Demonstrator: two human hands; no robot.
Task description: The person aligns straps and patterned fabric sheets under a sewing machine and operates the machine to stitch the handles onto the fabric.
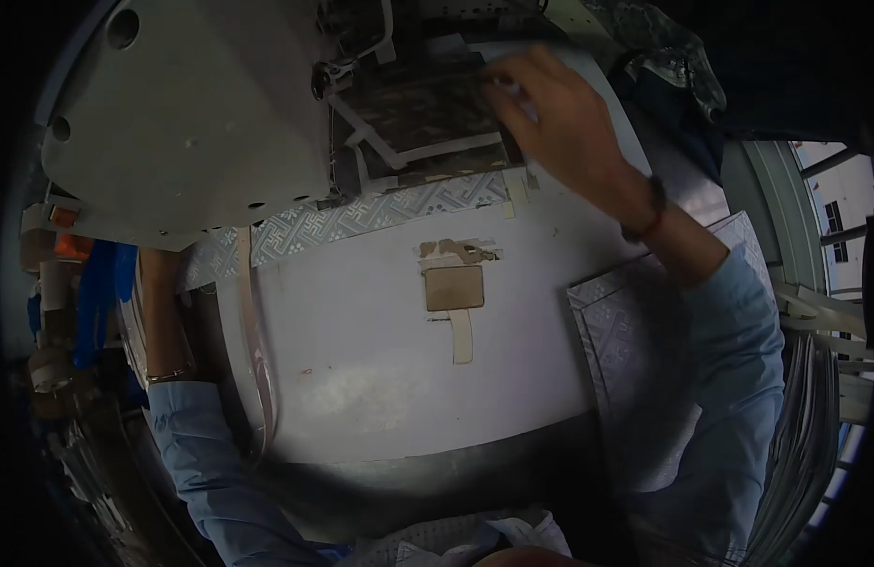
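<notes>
At the upper right, my right hand (560, 118) is beside the right edge of a dark plate (418, 109) near the machine's working area. Its fingers are bent and blurred, and whether they hold anything does not show. A patterned grey fabric strip (389, 210) lies below the plate and runs left under the machine head (191, 104). My left hand is hidden behind the machine head at the left; only the wrist and forearm show. Near the left wrist, a narrow pale ribbon (252, 350) hangs down across the white work surface (361, 378).
A brown square patch (454, 288) with tape below it is stuck to the middle of the surface. Patterned fabric pieces (612, 331) lie under my right forearm. Blue cloth (106, 293) hangs at the left; stacked material (801, 435) stands at the right.
</notes>
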